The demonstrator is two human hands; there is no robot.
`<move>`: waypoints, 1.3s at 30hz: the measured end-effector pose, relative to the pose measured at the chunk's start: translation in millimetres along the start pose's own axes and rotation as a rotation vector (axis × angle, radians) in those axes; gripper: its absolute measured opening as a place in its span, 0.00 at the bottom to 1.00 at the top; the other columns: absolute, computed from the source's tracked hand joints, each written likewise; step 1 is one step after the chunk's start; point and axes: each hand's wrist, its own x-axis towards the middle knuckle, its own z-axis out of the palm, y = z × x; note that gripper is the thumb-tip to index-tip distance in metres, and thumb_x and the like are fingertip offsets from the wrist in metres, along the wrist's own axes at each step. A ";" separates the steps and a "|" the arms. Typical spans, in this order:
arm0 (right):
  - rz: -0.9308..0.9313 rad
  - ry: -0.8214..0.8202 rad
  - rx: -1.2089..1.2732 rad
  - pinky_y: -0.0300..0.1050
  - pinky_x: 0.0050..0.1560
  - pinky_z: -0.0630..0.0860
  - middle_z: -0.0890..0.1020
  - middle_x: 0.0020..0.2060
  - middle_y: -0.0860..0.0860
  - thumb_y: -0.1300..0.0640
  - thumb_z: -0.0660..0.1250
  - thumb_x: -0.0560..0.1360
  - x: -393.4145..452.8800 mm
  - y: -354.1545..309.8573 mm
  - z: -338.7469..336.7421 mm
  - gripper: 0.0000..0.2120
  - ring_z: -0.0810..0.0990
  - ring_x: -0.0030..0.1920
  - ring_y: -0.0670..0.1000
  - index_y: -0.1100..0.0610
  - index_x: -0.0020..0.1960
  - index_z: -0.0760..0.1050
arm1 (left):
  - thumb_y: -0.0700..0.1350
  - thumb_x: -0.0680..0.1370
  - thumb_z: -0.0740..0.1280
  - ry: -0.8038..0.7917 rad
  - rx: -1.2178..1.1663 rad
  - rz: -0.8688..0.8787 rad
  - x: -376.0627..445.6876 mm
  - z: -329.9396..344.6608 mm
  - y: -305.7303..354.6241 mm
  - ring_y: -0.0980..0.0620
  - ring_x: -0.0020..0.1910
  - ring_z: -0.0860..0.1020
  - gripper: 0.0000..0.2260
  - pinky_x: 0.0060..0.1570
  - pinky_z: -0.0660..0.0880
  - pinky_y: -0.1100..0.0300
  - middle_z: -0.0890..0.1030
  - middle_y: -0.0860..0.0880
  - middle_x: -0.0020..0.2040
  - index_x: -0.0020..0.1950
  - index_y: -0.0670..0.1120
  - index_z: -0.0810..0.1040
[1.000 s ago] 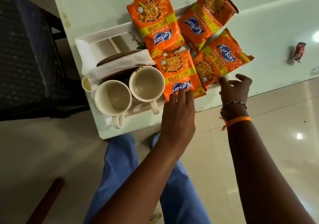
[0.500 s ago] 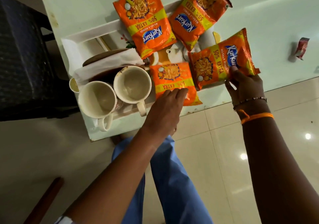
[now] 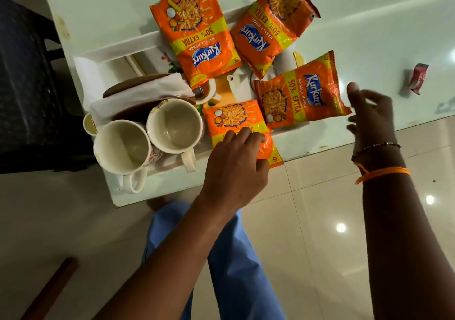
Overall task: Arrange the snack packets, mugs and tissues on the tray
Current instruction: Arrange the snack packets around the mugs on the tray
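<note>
Head view. A white tray point(image 3: 110, 53) sat on a pale tabletop point(image 3: 369, 24), near the table's front corner. Four orange snack packets with yellow bands and blue logos lay across the tray's right portion. The far-left packet point(image 3: 197, 33) lay flat with its upper end overhanging the tray's far rim. The far-right packet point(image 3: 273, 24) lay tilted beside it, their lower corners near each other, its top also beyond the rim. The right packet point(image 3: 300, 93) lay turned sideways, its outer edge reaching past the tray's right side. The near packet point(image 3: 236, 122) lay at the tray's front edge, its lower corner projecting over the table edge.

Two cream mugs stood upright and empty at the tray's front left, touching: the left mug point(image 3: 120, 147) and the right mug point(image 3: 174, 125), both handles pointing toward the person. Behind them, white tissues point(image 3: 142, 93) lay folded over a brown holder point(image 3: 128, 86).

The left hand point(image 3: 236, 167) rested on the near packet, fingers curled over its lower half and pressing it; whether it pinched the packet could not be told. The right hand point(image 3: 369, 112) hovered just beside the right packet's outer edge, fingers spread and holding nothing; it appeared blurred. A small red wrapper point(image 3: 417, 78) lay on the tabletop, well apart from the tray.
</note>
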 end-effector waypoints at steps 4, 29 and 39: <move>-0.323 0.105 -0.068 0.39 0.45 0.73 0.74 0.42 0.42 0.51 0.67 0.71 5.2 -36.2 16.5 0.16 0.75 0.42 0.42 0.58 0.56 0.71 | 0.43 0.75 0.61 0.080 -0.042 -0.019 25.4 -2.6 2.3 0.49 0.56 0.71 0.13 0.45 0.63 0.62 0.76 0.47 0.58 0.58 0.47 0.74; -0.260 -0.166 -0.640 0.52 0.62 0.72 0.80 0.57 0.55 0.54 0.68 0.71 55.8 -85.6 42.0 0.16 0.76 0.59 0.55 0.56 0.58 0.74 | 0.46 0.77 0.60 -0.091 -0.024 -0.191 111.8 -6.6 5.2 0.41 0.76 0.44 0.28 0.74 0.45 0.45 0.54 0.45 0.77 0.75 0.47 0.54; -0.647 -0.462 -0.707 0.41 0.59 0.67 0.75 0.62 0.57 0.64 0.59 0.75 -11.7 -94.2 150.4 0.16 0.74 0.62 0.56 0.59 0.62 0.72 | 0.42 0.75 0.61 0.281 -0.487 -0.781 138.7 -86.3 -57.5 0.44 0.61 0.74 0.21 0.60 0.74 0.49 0.69 0.43 0.68 0.69 0.50 0.65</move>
